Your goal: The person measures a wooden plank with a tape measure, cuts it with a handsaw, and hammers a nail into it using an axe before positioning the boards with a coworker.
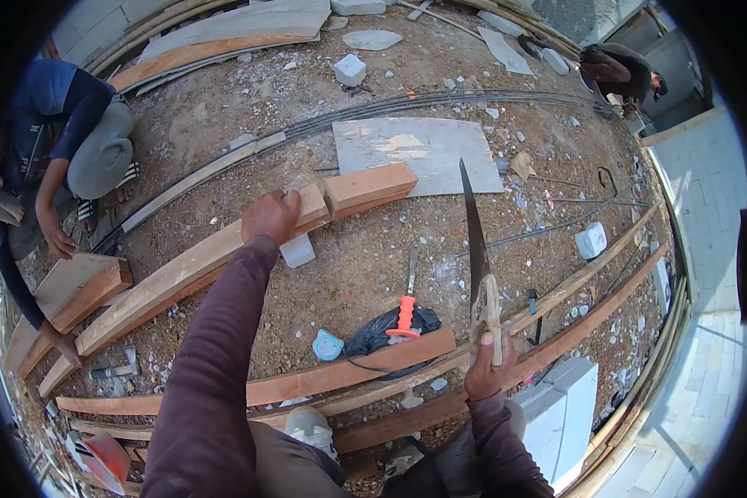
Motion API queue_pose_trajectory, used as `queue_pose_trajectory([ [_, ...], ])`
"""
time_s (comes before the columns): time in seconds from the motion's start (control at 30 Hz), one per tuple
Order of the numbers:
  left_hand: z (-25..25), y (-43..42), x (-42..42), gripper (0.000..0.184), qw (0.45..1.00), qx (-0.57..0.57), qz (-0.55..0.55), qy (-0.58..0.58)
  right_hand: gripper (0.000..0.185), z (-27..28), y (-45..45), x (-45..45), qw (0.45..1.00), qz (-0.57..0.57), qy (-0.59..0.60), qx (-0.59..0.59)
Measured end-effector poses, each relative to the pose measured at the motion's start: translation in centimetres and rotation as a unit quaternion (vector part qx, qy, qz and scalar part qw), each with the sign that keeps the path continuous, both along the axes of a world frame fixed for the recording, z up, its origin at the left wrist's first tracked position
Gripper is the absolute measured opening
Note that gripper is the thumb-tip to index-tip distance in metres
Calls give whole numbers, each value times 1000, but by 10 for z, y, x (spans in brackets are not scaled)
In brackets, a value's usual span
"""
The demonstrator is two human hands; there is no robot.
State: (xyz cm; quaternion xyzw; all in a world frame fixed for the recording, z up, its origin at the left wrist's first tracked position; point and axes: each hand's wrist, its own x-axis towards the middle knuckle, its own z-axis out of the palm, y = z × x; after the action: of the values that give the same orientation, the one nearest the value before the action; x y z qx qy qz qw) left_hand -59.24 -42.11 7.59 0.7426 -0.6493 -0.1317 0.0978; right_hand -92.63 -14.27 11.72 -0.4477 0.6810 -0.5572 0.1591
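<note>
The fingers of the left hand (271, 217) are bent down over the long beam (183, 264), pressing on its top near one end; how tightly they close underneath I cannot tell. The fingers of the right hand (487, 375) are closed around the handle of the handsaw (479, 266), whose blade points up and away, apart from the beam.

The beam runs slantwise from lower left to the middle of the view. At its far left end rests the hand (65, 347) of a crouching person (87, 104), whose other hand (56, 231) hangs over a wide wooden board (70, 286). Pale letters mark this person's dark clothing; an N can be made out, the rest cannot be read. A second person (622, 70) bends down at the upper right.

Long dark rods (349, 114) cross the dirt ground (357, 249) beyond the beam. A grey sheet (452, 170), splintered near its upper middle, lies this side of them. A short wooden block (372, 187) sits in line with the beam's near end and partly over the sheet, with a narrow gap showing between block and beam.

Nearer the wearer, a reddish plank (307, 383) lies crosswise. Beside it a black plastic bag (376, 332) lies crumpled, with an orange-handled tool (406, 315) resting on it. A hammer (118, 370) lies near the beam's left end. A round light-blue tape measure (328, 345) sits just left of the bag; any print on it is too small to read.
</note>
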Motion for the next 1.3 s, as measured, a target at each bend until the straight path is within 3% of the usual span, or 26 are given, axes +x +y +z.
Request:
queue_pose_trajectory([
  [0.1, -2, -1, 0, 56, 1000, 2, -5, 1, 19, 24, -25, 44, 995, 96, -5, 10],
  [0.13, -4, -2, 1, 56, 1000, 2, -7, 0, 21, 45, -43, 60, 983, 174, 3, 60],
  [0.2, 2, 0, 0, 56, 1000, -1, -2, 5, 23, 19, -70, 84, 977, 209, -4, 35],
  [0.37, 5, 1, -2, 55, 1000, 5, 4, 3, 25, -22, -101, 102, 968, 229, -24, 94],
  [0.47, 10, 5, -3, 54, 1000, 16, 7, 8, 21, -23, -79, 85, 957, 232, -81, 153],
  [0.6, 8, -1, 1, 53, 1000, 17, 8, 6, 17, 5, -27, 74, 965, 224, -91, 105],
  [0.67, 1, 5, -2, 53, 1000, 19, 3, 8, 19, -1, -40, 80, 963, 206, -129, 120],
  [0.8, 7, 2, -4, 52, 1000, -7, 12, 9, 27, -59, -160, 126, 957, 236, -119, 117],
  [1.07, -4, 7, 3, 52, 1000, 1, 3, 17, 25, -3, -22, 76, 953, 221, -133, 160],
  [1.13, -10, -1, 3, 52, 1000, -6, -9, 22, 24, -44, -63, 90, 957, 238, -76, 149],
  [1.2, -2, 1, -2, 52, 1000, -5, -2, 17, 25, -71, -132, 121, 960, 226, -109, 128],
  [1.3, 2, 2, 2, 53, 1000, 1, 7, 16, 25, -68, -158, 131, 963, 233, -104, 88],
])
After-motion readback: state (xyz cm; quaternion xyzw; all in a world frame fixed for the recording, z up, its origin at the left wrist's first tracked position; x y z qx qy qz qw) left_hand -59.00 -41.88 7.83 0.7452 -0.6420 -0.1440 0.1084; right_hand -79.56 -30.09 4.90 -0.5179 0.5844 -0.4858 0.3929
